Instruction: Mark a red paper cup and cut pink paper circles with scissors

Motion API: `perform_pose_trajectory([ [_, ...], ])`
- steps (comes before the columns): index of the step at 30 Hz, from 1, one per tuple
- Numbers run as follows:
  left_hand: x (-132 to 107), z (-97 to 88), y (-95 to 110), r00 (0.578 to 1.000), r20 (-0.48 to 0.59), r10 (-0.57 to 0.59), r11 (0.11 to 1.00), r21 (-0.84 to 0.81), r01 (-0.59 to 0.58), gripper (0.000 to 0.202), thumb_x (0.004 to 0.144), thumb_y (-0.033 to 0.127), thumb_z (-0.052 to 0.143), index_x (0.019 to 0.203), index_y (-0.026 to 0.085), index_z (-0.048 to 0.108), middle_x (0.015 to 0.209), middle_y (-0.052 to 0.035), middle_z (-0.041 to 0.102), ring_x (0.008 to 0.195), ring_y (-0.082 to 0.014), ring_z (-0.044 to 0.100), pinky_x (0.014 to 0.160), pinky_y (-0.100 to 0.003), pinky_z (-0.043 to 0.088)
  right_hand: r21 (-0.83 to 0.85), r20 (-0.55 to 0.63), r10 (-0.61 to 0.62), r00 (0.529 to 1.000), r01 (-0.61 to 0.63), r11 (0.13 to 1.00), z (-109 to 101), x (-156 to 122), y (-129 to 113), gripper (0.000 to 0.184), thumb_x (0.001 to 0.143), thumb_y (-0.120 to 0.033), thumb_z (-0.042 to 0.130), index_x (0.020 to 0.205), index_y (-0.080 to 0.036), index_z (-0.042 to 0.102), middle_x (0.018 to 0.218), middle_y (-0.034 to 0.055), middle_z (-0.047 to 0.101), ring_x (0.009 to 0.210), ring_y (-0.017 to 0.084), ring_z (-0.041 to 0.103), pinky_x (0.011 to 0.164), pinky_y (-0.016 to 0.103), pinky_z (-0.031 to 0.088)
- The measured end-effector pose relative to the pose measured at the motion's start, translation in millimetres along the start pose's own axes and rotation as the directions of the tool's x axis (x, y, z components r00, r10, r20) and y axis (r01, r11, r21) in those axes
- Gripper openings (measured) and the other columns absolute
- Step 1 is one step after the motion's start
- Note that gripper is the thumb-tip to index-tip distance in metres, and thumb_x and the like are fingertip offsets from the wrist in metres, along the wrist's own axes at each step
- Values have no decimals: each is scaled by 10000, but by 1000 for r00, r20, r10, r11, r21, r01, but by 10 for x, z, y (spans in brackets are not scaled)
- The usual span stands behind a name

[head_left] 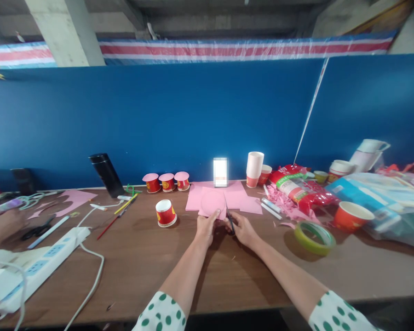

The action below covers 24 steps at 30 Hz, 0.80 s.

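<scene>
Pink paper (212,202) (faint circle) meets slender, dark scissors (231,225).

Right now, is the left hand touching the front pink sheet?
Touching: the head view shows the left hand with its thumb over the near edge of the front pink sheet.

No legible text. Bag (302,189) right of the hands (243,229): white print, too blurred. Cup (166,213) left: yellow marks, unreadable. White panel (221,171) beyond: pixelated.

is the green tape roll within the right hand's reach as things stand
Probably yes: nothing tall stands between the right hand and the tape roll, though the hand would likely have to put down the scissors first.
</scene>
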<state>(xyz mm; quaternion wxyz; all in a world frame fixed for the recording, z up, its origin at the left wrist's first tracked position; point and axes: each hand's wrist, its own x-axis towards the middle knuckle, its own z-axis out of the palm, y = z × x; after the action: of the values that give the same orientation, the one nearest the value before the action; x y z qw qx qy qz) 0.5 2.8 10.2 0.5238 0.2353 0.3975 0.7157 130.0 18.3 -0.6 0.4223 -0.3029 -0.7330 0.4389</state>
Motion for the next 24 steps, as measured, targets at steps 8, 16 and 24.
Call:
perform_pose_trajectory([
  [8,29,-9,-35,1000,14,7,1000,0,-7,408,527,247,774,870,74,635,696,-83,674,555,-156,623,478,-230,494,10,-4,11,1000,-11,1000,-1,1,-23,151,811,-317,500,773,-172,517,593,-12,513,531,123,487,502,226,389],
  [16,69,-33,-62,999,-39,25,999,26,-24,402,539,289,768,860,92,627,734,-74,668,556,-128,603,452,-203,471,17,2,21,1000,-21,1000,0,-2,-10,145,805,-312,506,765,-173,509,590,-22,496,529,114,473,500,218,385],
  [24,88,-55,-99,999,-32,23,997,71,-21,415,547,306,761,864,78,621,643,-58,650,488,-128,585,436,-222,465,17,2,27,1000,-27,999,-1,12,6,179,798,-340,515,757,-165,514,587,-27,483,532,109,459,503,215,383],
])
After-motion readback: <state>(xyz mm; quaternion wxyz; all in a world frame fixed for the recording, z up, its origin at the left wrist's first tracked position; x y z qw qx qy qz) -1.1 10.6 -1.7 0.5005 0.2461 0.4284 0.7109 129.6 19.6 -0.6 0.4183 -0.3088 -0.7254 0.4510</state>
